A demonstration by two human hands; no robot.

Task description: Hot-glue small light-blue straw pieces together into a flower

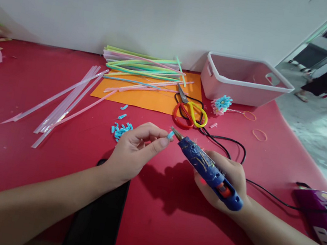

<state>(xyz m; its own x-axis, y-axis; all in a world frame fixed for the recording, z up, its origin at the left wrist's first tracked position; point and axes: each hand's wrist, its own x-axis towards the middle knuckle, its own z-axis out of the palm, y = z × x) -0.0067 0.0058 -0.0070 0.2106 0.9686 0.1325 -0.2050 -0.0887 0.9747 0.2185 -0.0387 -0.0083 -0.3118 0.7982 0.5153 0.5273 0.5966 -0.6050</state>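
Between thumb and index finger, my left hand [138,147] pinches a small light-blue straw piece [170,134]. My right hand [227,172] is wrapped round a dark-blue glue gun [206,166], whose metal nozzle points left and meets or nearly meets the blue piece. Just left of my left hand lies a pile of short blue straw pieces [120,131], partly hidden by the hand. Behind the nozzle, scissors [189,112] with one red and one yellow handle rest partly on an orange sheet [142,101].
Coloured straws [141,68] lie on the orange sheet, and clear pinkish straws [70,102] to the left. A pink basket [241,90] stands at the back right beside a blue-and-pink flower [223,103]. A black cord [267,196] leads to a purple power box [320,218]. A person's foot [301,95] shows beyond.
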